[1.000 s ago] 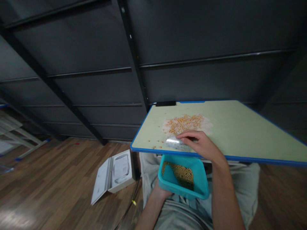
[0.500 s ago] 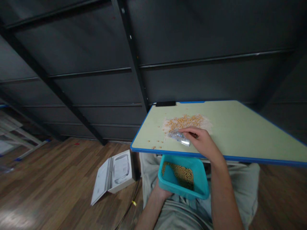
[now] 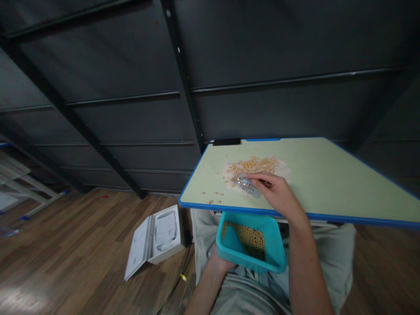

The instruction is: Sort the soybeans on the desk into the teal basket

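My right hand (image 3: pixel 276 192) lies on the pale green table (image 3: pixel 328 179), fingers closed on a small clear plastic piece (image 3: pixel 246 183) at the near edge of a pile of yellow beans and white grains (image 3: pixel 254 166). My left hand (image 3: pixel 220 264) holds a teal plastic tub (image 3: pixel 272 245) from below, on my lap just under the table's blue front edge. The tub holds yellow beans (image 3: pixel 249 239). A few loose beans (image 3: pixel 213 201) lie near the table's front left corner.
An open white box (image 3: pixel 154 238) lies on the wooden floor to the left of my knees. A dark metal wall with slanted beams (image 3: pixel 183 87) stands behind the table. A black flat object (image 3: pixel 226 141) sits at the table's far left edge.
My right hand has slid the clear plastic piece away from the table's front edge, up into the bean pile. The tub and my left hand have stayed put.
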